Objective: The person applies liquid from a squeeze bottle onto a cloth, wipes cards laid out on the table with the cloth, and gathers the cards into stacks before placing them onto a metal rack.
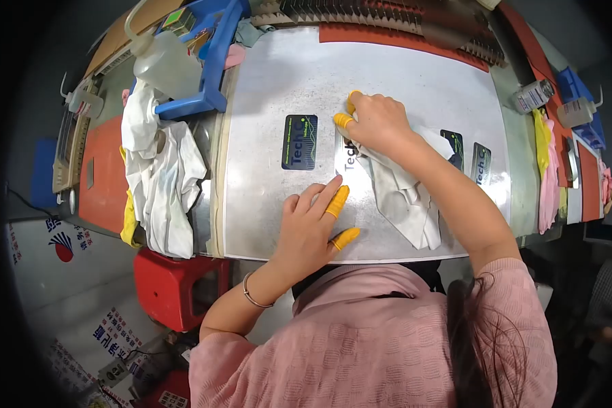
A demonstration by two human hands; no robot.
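A metal-looking card with dark "Tech" lettering (349, 158) lies on the pale sheet-covered work surface (258, 217), partly hidden under my right hand. My right hand (381, 122), with yellow finger cots on its thumb and a finger, is curled at the card's upper end. A white cloth (404, 204) is bunched beneath its palm and spreads under the forearm. My left hand (313, 221) also wears yellow finger cots. Its fingers are spread, and one fingertip rests by the card's lower edge. A dark "Tech" card (299, 143) lies to the left; two more cards (451, 146) (481, 163) lie to the right.
White rags (163, 183) hang beside a blue rack (214, 75) and a squeeze bottle (166, 64) at left. A red stool (177, 285) stands below. Slotted racks (387, 20) line the back. A small can (534, 96) and another bottle (578, 111) are at right.
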